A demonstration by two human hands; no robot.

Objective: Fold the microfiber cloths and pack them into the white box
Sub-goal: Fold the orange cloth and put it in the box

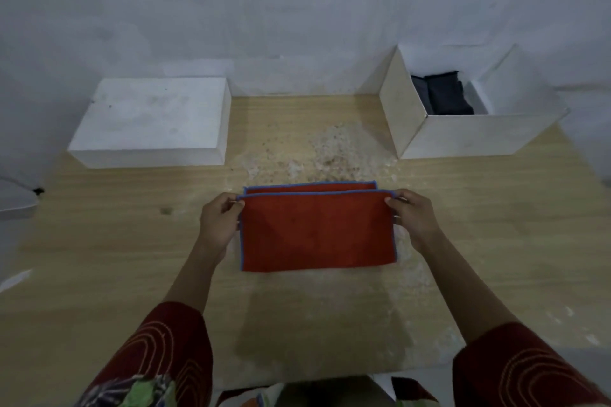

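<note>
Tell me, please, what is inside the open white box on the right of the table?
Dark cloths sit inside the open white box, towards its left side. Its near wall hides the floor, and I cannot tell how many cloths are stacked there.

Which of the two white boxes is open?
The right box, with dark cloths inside; the left box has a closed top.

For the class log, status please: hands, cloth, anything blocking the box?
Left hand, right hand: each pinches a far corner of red cloth, folded on table. White box open, far right, dark cloths inside. Nothing between.
</note>
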